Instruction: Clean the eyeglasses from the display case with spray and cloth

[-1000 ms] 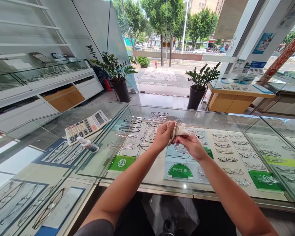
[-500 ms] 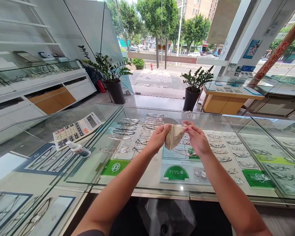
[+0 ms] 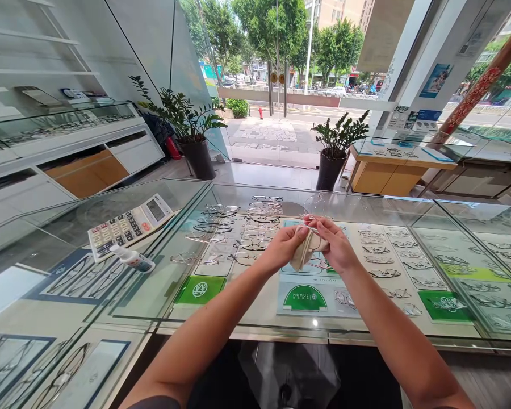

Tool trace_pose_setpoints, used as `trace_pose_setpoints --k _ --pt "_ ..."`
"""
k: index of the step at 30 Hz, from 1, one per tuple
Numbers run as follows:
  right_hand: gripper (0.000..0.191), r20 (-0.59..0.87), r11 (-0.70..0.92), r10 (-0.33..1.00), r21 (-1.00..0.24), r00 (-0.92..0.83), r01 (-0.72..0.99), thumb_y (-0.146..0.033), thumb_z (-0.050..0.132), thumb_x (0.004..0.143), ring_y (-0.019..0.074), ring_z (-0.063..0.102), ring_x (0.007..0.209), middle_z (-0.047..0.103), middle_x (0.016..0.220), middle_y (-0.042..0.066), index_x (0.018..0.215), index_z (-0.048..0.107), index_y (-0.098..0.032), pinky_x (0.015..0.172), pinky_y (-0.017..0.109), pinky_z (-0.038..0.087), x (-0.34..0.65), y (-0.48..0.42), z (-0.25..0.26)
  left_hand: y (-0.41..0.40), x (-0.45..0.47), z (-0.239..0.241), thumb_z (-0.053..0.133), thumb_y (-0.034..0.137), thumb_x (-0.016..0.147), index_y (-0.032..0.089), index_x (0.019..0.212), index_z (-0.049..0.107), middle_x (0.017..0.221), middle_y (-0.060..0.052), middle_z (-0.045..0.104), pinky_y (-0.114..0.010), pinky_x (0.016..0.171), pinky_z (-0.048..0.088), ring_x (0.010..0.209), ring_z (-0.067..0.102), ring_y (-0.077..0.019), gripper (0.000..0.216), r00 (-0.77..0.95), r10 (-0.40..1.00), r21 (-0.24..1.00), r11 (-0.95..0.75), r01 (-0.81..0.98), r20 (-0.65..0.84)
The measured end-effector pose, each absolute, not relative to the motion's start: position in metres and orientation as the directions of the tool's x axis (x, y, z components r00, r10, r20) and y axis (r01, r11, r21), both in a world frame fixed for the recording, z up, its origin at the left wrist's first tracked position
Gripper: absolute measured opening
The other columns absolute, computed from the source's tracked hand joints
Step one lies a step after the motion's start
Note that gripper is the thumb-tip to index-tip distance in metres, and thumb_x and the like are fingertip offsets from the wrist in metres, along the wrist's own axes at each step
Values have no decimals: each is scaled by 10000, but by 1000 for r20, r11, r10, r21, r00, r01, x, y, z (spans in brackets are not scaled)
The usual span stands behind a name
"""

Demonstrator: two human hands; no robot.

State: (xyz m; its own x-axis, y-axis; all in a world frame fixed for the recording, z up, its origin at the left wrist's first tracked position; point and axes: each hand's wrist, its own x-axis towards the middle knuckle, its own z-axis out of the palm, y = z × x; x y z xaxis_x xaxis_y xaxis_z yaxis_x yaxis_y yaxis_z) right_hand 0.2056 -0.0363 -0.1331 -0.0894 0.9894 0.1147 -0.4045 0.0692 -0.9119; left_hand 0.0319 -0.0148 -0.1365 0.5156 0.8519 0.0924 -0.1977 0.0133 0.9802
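Note:
Above the glass counter, my left hand (image 3: pixel 287 245) is closed on a beige cleaning cloth (image 3: pixel 303 253), which hangs in folds below the fingers. My right hand (image 3: pixel 333 243) meets it, its fingertips pinched at the cloth's upper edge. Thin-rimmed eyeglasses (image 3: pixel 314 205) stick up just beyond the fingertips, and the right fingers appear to grip them. The fingers and cloth hide part of the frame. A white spray bottle (image 3: pixel 134 260) lies on its side on the counter to the left, against a large-button calculator (image 3: pixel 130 226).
Rows of spectacle frames (image 3: pixel 215 218) lie in the glass display counter (image 3: pixel 255 328) around green brand cards (image 3: pixel 201 289). Past the counter stand two potted plants (image 3: pixel 330 170), a wooden cabinet (image 3: pixel 392 170) and glass doors. Another display case (image 3: pixel 68 136) runs along the left wall.
My hands have come together, the left moving right with the cloth and rising toward the right one. The cloth is now bunched between both hands, and the eyeglasses have shifted slightly left.

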Motion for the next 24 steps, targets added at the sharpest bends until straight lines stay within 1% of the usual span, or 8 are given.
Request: trace_pose_setpoints --k 4,8,13,15,17,21,24 --pt "299 66 18 994 -895 -92 -445 -540 917 799 266 665 1213 759 1302 51 882 819 -270 923 332 572 204 -37 -135 -14 30 -137 742 720 895 136 879 686 725 -14 618 -232 590 398 616 522 -122 587 542 831 982 -26 -189 127" --pt "277 40 -15 994 -863 -97 -506 -489 941 782 222 683 1108 759 1224 41 861 819 -252 873 286 572 205 -37 -134 -16 28 -134 765 661 908 127 948 703 767 -18 614 -226 625 408 657 515 -115 539 576 803 978 -41 -203 153" --pt "237 45 -22 993 -829 -107 -559 -436 943 798 167 686 963 759 1103 21 865 826 -241 812 253 567 204 -37 -132 -19 29 -132 853 614 847 125 1034 733 831 -33 650 -231 651 433 700 553 -125 537 585 804 972 44 -230 102" --pt "232 54 -8 994 -817 -91 -576 -434 945 798 161 681 941 756 1058 18 860 828 -243 814 253 566 203 -37 -133 -19 31 -134 872 602 833 126 1042 745 846 -39 666 -230 655 437 707 564 -125 535 572 818 967 90 -239 65" --pt "230 69 13 995 -812 -74 -583 -441 943 797 168 679 939 752 1030 18 853 824 -251 833 269 569 203 -36 -133 -19 33 -137 884 605 818 125 1009 753 840 -40 672 -229 647 437 704 571 -125 533 567 823 962 126 -242 36" --pt "223 110 61 993 -822 -52 -566 -458 922 814 189 677 968 738 1013 20 852 815 -267 881 305 569 202 -35 -134 -18 35 -140 872 665 800 126 949 741 795 -37 674 -238 629 449 668 583 -128 574 561 827 961 180 -209 -33" --pt "225 127 88 991 -833 -35 -546 -472 910 827 194 669 979 735 1008 22 853 810 -272 890 313 565 202 -35 -134 -20 36 -141 851 705 798 126 901 719 769 -37 665 -238 606 444 639 578 -125 603 553 831 965 188 -181 -58"
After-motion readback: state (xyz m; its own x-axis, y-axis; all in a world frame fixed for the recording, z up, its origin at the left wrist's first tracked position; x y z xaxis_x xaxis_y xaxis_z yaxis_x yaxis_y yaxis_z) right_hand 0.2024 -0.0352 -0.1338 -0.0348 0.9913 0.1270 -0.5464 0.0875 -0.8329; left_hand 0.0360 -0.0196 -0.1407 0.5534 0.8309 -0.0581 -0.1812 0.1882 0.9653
